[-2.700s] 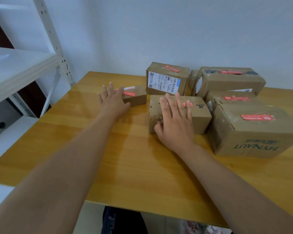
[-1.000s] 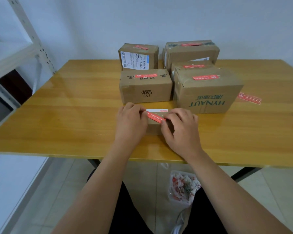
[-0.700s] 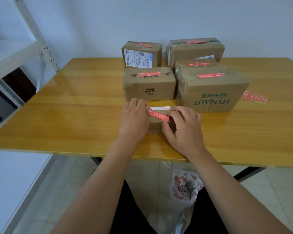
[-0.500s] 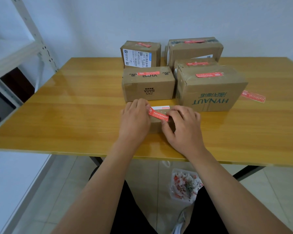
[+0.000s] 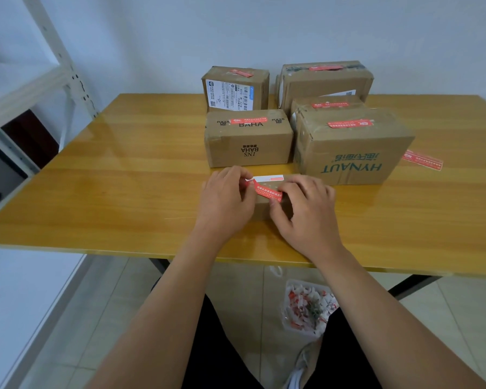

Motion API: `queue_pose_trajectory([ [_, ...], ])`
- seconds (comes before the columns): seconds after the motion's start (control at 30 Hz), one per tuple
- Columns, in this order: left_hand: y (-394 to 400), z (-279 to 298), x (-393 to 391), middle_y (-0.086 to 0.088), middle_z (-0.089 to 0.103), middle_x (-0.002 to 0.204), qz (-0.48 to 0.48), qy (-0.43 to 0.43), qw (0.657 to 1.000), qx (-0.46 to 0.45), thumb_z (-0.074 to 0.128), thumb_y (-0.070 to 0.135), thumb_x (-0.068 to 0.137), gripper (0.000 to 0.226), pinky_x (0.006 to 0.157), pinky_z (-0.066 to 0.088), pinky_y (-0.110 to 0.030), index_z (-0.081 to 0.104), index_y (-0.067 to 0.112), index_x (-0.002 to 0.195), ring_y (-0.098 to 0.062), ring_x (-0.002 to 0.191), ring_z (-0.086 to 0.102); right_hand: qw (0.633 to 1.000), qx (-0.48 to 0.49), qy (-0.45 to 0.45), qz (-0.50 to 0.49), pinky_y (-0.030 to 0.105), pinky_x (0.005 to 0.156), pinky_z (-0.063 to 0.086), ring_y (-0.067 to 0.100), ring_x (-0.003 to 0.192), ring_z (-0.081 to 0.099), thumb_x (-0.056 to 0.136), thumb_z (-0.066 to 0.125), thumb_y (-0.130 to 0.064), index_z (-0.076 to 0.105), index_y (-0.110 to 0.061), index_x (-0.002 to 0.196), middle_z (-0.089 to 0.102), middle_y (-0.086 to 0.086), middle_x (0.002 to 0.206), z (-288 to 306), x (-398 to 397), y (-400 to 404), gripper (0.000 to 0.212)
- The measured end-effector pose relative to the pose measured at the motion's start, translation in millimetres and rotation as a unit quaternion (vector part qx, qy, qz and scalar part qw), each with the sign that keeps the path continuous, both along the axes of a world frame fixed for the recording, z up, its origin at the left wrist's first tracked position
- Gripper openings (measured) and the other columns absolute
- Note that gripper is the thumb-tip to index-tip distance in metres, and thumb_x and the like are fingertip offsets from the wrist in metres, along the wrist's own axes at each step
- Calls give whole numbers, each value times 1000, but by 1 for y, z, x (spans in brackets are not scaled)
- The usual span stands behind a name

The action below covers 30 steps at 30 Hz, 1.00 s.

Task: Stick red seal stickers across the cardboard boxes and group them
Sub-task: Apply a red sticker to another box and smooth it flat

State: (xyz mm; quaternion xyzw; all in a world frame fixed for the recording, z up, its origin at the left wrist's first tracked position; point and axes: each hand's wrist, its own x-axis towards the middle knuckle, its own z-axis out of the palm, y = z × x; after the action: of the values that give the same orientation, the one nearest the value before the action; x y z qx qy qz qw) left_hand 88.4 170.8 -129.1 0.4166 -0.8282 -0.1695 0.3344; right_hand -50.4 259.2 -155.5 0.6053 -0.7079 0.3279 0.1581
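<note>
Both hands pinch one red seal sticker (image 5: 267,192) over the small box (image 5: 267,204); left hand (image 5: 226,197) at its left end, right hand (image 5: 306,206) at its right.

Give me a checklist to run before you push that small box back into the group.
1. Red seal sticker fully pressed down on the small box: not ok, its left end looks lifted.
2. Left hand steadying the box: ok, fingers at the sticker's left end.
3. Right hand on the box: ok, thumb at the sticker's right end.
4. BAHA box and HYNAUT box already sealed: ok.
5. Spare sticker on the table: ok, lying beside the HYNAUT box.
</note>
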Motion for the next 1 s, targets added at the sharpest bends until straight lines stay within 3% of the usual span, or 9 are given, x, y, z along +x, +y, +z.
queue_pose_trajectory([
  [0.23, -2, 0, 0, 7, 61, 89, -10, 13, 1000, -9, 58, 23, 95, 8, 79, 49, -46, 64, 19, 94, -19, 87, 55, 1000, 0, 1, 1, 39, 89, 36, 23, 110, 54, 91, 55, -35, 67, -12, 103, 62, 4, 114, -1, 0, -1, 28],
  [0.63, 5, -5, -2, -1, 63, 81, -34, 41, 991, -127, 41, 20, 101, 16, 60, 44, -39, 54, 11, 98, -15, 70, 45, 1000, 14, -1, -12, 40, 86, 37, 23, 104, 53, 93, 51, -39, 66, -13, 105, 61, 3, 113, -1, -1, -2, 32],
  [0.77, 10, 0, -3, 1, 60, 82, -30, 79, 994, -64, 41, 13, 101, 12, 58, 36, -30, 53, 10, 102, -17, 71, 51, 1000, 14, -3, -13, 41, 85, 36, 23, 103, 53, 92, 51, -40, 66, -14, 104, 61, 3, 113, -1, -1, -2, 33],
  [1.0, 12, 5, -2, 6, 62, 88, -9, 116, 993, -14, 56, 16, 97, 5, 65, 43, -23, 59, 14, 100, -14, 80, 57, 1000, 9, -23, -14, 41, 89, 30, 22, 106, 53, 91, 47, -51, 68, -15, 103, 62, 1, 114, 3, 0, -1, 43],
])
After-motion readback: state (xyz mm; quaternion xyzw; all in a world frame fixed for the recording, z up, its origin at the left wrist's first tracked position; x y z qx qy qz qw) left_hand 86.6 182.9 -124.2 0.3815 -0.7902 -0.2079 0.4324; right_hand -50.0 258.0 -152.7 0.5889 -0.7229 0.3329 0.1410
